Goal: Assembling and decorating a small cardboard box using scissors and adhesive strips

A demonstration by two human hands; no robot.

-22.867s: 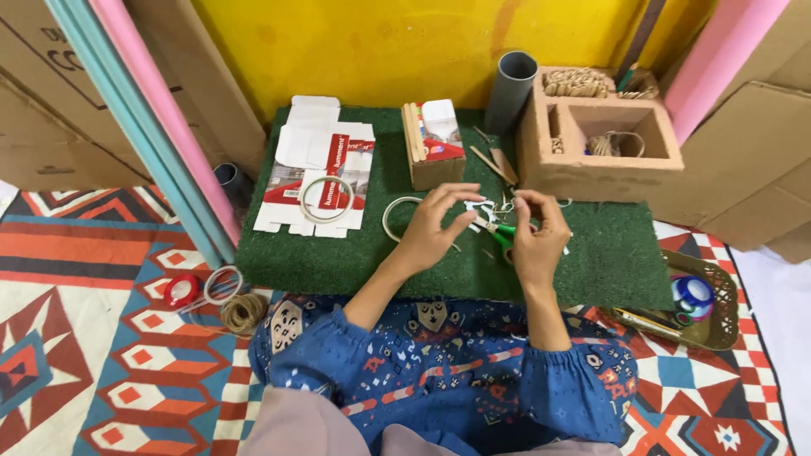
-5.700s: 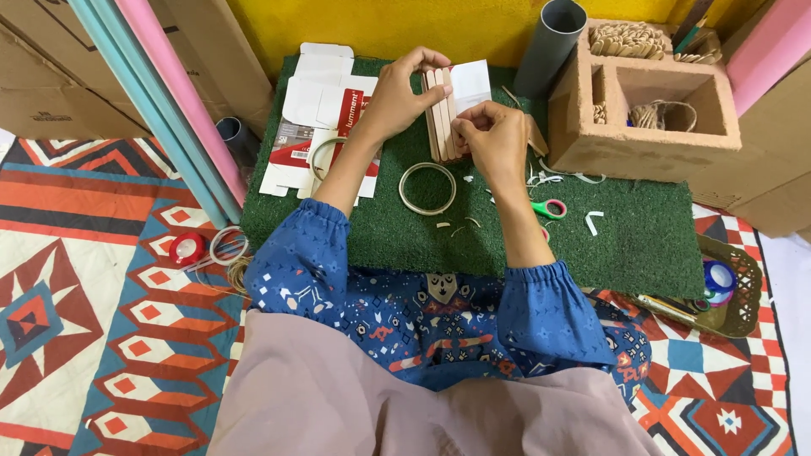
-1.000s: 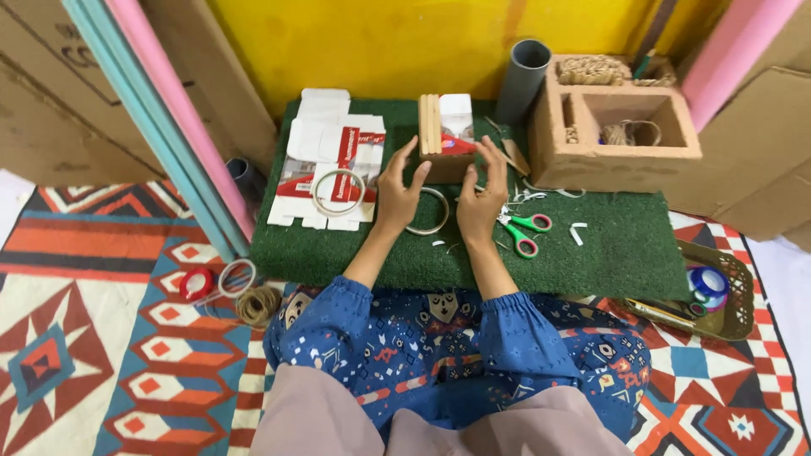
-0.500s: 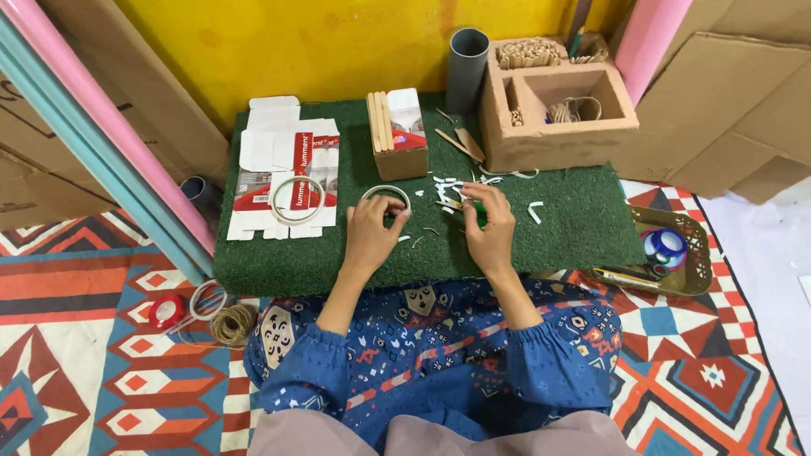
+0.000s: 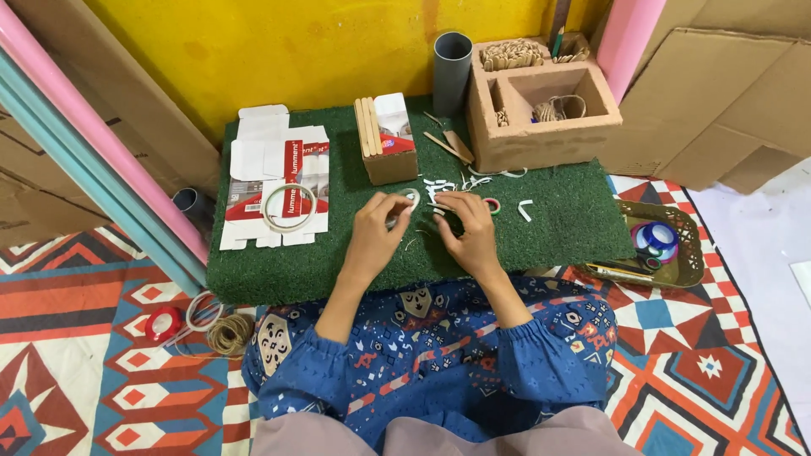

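My left hand (image 5: 378, 226) rests on the green turf mat (image 5: 557, 228), its fingertips pinching a small white tape ring (image 5: 411, 196). My right hand (image 5: 466, 230) lies close beside it, fingers curled down on the mat; what they grip is hidden. Scissors with a pink-red handle loop (image 5: 492, 204) lie just right of my right hand. White paper scraps (image 5: 525, 209) are scattered around them. Behind my hands stands a small cardboard box (image 5: 390, 160) with flat wooden sticks (image 5: 368, 127) leaning on it.
A flattened white-and-red carton (image 5: 253, 160) with a larger ring (image 5: 289, 208) lies at the mat's left. Behind are a grey tube (image 5: 452, 63) and a cardboard organiser (image 5: 541, 139). A tray (image 5: 691, 253) of tape rolls sits right; red tape (image 5: 163, 323) and twine (image 5: 230, 334) lie on the rug.
My hands left the small box and came down to the mat's middle. My left hand now has the small tape ring at its fingertips. The view shifted left.
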